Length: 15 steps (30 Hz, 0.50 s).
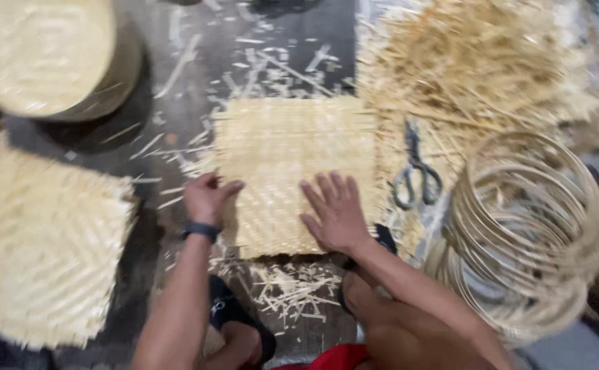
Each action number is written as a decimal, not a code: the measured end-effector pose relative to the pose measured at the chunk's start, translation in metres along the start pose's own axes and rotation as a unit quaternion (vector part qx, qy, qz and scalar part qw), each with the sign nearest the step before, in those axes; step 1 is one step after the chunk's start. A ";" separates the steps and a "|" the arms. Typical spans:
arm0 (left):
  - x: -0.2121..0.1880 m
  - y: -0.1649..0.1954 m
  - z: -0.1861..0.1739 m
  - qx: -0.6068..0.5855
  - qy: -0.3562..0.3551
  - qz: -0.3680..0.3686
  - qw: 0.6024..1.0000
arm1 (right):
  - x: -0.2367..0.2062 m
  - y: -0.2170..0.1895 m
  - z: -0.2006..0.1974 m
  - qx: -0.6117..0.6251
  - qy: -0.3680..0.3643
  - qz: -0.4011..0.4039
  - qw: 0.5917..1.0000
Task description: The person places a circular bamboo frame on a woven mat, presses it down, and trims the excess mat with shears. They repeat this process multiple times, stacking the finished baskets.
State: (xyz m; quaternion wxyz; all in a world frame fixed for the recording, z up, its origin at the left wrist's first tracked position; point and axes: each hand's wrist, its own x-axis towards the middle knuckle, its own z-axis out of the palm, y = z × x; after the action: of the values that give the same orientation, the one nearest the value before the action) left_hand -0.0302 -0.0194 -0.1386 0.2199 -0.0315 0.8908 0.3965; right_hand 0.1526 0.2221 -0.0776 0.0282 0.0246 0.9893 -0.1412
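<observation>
A square woven bamboo mat point(285, 151) lies flat on the dark floor in front of me. My left hand point(207, 199) rests at its left edge, thumb on the weave and fingers curled at the border. Flat on the mat's lower right part, my right hand point(335, 212) presses down with its fingers spread. A dark band sits on my left wrist. The picture is blurred, so I cannot tell whether the left hand pinches the mat's edge.
Scissors point(416, 171) lie just right of the mat. A stack of round bamboo hoops point(525, 233) stands at the right, loose strips point(477, 62) heap behind it. Another woven mat point(39, 247) lies at left, a round woven piece point(45, 55) at top left. Trimmings litter the floor.
</observation>
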 end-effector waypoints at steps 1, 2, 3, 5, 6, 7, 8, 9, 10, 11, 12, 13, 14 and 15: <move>-0.002 -0.002 -0.002 0.028 0.002 -0.010 1.000 | -0.005 0.004 0.000 0.048 -0.003 0.003 0.999; -0.004 -0.003 -0.004 0.056 0.003 -0.016 0.998 | -0.010 0.011 -0.001 0.094 -0.003 0.008 0.996; -0.007 -0.005 -0.006 0.060 0.007 -0.012 0.998 | -0.018 0.021 -0.005 0.141 -0.003 0.012 0.990; -0.010 -0.007 -0.006 0.044 0.014 -0.006 0.999 | -0.038 0.052 -0.019 0.175 0.160 0.080 0.968; -0.011 -0.009 -0.006 0.025 0.018 -0.007 1.000 | -0.053 0.071 -0.028 0.190 0.240 0.104 0.946; -0.011 -0.010 -0.004 0.027 0.017 -0.010 0.999 | -0.068 0.096 -0.040 0.156 0.212 0.248 0.932; -0.012 -0.011 -0.001 0.029 0.017 -0.012 0.999 | -0.088 0.119 -0.050 0.121 0.180 0.386 0.897; -0.013 -0.012 0.001 0.031 0.019 -0.014 0.999 | -0.107 0.148 -0.061 0.027 0.164 0.408 0.898; -0.013 -0.013 0.003 0.028 0.026 -0.010 0.999 | -0.130 0.171 -0.070 -0.042 0.114 0.430 0.894; -0.014 -0.014 0.004 0.025 0.034 -0.006 0.999 | -0.150 0.196 -0.078 -0.083 0.002 0.476 0.876; -0.014 -0.014 0.005 0.022 0.041 -0.003 0.999 | -0.172 0.214 -0.084 -0.010 -0.067 0.531 0.844; -0.015 -0.015 0.005 0.038 0.039 -0.014 0.998 | -0.190 0.231 -0.088 0.064 -0.138 0.578 0.802; -0.016 -0.015 0.005 0.053 0.037 -0.024 0.998 | -0.208 0.242 -0.091 0.060 -0.110 0.548 0.827; -0.017 -0.015 0.005 0.067 0.037 -0.034 0.996 | -0.222 0.250 -0.093 0.055 -0.083 0.516 0.851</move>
State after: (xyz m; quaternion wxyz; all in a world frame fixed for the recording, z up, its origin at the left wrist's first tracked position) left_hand -0.0098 -0.0277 -0.1448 0.2018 -0.0616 0.9214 0.3263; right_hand 0.3836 0.4786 -0.0436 0.1774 0.5215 0.8186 -0.1625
